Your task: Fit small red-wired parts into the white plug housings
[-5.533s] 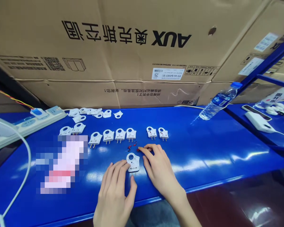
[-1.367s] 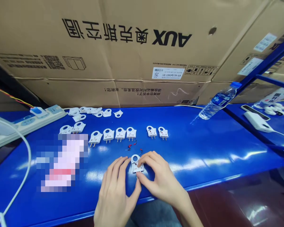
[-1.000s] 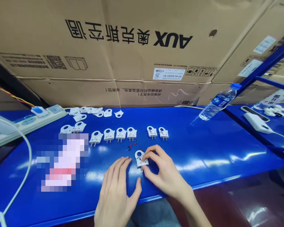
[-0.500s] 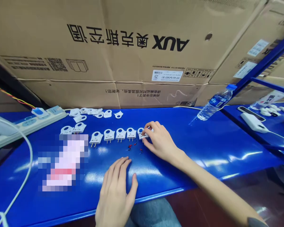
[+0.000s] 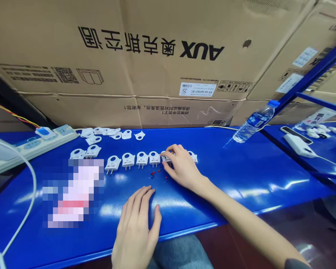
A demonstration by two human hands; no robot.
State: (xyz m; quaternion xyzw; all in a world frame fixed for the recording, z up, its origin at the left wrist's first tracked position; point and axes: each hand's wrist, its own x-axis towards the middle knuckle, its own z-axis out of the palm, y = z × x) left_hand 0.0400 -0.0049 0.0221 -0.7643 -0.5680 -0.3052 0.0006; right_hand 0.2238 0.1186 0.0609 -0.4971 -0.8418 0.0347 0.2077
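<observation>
A row of white two-pin plugs with ring-shaped handles [image 5: 128,160] lies across the blue table. Over the right part of this row is my right hand [image 5: 183,164], its thumb and index finger closed around one white plug [image 5: 167,157], which the fingers partly cover. Another white plug [image 5: 194,157] shows just beyond that hand. Short red and black wire pieces [image 5: 153,174] lie below the row, between my two hands. My left hand [image 5: 137,224] rests palm down near the table's front edge, fingers stretched and holding nothing.
More white ring-shaped pieces [image 5: 109,132] sit at the back left, beside a power strip [image 5: 42,144] with cables. A pixelated pinkish item [image 5: 75,190] lies at left. A water bottle [image 5: 254,121] leans at the back right, near a white power bank [image 5: 299,145]. Cardboard boxes [image 5: 151,74] stand behind.
My right hand has shifted slightly left along the row, and more of the plug to its right has come into view. My left hand stays in place.
</observation>
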